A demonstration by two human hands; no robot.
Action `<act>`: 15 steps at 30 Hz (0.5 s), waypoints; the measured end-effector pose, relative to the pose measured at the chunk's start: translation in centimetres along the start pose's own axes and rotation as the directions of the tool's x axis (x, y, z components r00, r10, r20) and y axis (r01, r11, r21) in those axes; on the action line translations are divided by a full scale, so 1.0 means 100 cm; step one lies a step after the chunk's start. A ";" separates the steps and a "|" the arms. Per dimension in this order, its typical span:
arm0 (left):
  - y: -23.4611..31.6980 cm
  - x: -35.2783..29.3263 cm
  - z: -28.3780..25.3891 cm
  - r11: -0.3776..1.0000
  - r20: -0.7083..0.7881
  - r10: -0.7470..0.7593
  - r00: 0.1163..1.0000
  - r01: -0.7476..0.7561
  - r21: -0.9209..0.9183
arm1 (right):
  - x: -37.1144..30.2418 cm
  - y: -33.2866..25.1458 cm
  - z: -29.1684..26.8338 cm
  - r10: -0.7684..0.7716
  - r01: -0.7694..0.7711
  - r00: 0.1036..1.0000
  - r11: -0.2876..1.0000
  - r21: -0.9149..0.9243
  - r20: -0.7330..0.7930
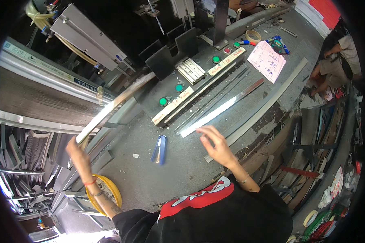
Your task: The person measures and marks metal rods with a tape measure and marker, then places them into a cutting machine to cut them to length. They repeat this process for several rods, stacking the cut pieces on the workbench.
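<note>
Edges: right edge of the bench (138, 174) runs diagonally to the right of the blue tool (159, 149), beyond the right hand. Open room: grey top just near and left of the blue tool, with one white scrap (136, 155); yellow tub (117, 188) sits lower left of it. Surface worn, speckled with debris. Button panel (196, 88) lies beyond the blue tool; silver strip (219, 111) and pink sheet (267, 60) up and right. Stacked profiles (312, 154) far right of it; another person (344, 60) at upper far right. Left hand (75, 152), well left of the blue tool, closed round the near end of the long strip (105, 114). Strip's long axis slants up-right, far end toward the machine (170, 56). Right hand (215, 149), right of the blue tool, fingers loosely curled, thumb apart; seems to grip nothing, contact with silver strip unclear.
</note>
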State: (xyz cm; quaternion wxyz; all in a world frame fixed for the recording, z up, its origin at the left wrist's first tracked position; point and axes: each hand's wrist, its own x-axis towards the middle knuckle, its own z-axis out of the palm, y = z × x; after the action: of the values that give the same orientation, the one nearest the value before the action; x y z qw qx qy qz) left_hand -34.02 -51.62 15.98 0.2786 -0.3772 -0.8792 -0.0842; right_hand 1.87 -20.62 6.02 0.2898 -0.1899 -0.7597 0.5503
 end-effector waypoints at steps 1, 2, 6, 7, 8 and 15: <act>-0.016 -0.011 -0.016 0.999 -0.051 -0.014 0.999 0.016 0.042 | -0.002 -0.002 0.002 -0.008 0.009 1.000 1.000 -0.014 0.028; -0.029 -0.025 -0.031 0.999 -0.107 -0.005 0.994 0.009 0.040 | -0.004 -0.003 0.003 0.014 -0.016 0.998 0.999 0.038 0.061; -0.028 -0.098 -0.060 0.973 -0.128 -0.221 0.967 0.210 -0.095 | -0.010 -0.002 0.006 0.073 -0.112 0.974 0.977 0.180 0.213; -0.013 -0.115 -0.056 0.966 -0.108 -0.232 0.967 0.216 -0.139 | -0.011 -0.001 0.006 0.112 -0.159 0.962 0.971 0.180 0.248; 0.006 -0.130 -0.052 0.965 -0.100 -0.215 0.972 0.196 -0.172 | -0.013 0.001 0.005 0.161 -0.217 0.945 0.960 0.176 0.285; 0.231 -0.143 0.036 0.827 0.269 -0.016 0.963 0.164 -0.538 | 0.015 0.047 -0.073 0.334 -0.186 0.939 0.689 0.700 -0.079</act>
State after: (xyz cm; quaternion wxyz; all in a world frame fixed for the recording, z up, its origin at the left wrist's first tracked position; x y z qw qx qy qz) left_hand -11.16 -42.96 3.59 0.0382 -0.4072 -0.8618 -0.3000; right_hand 5.35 -12.90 3.61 0.3327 -0.2306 -0.4353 0.8041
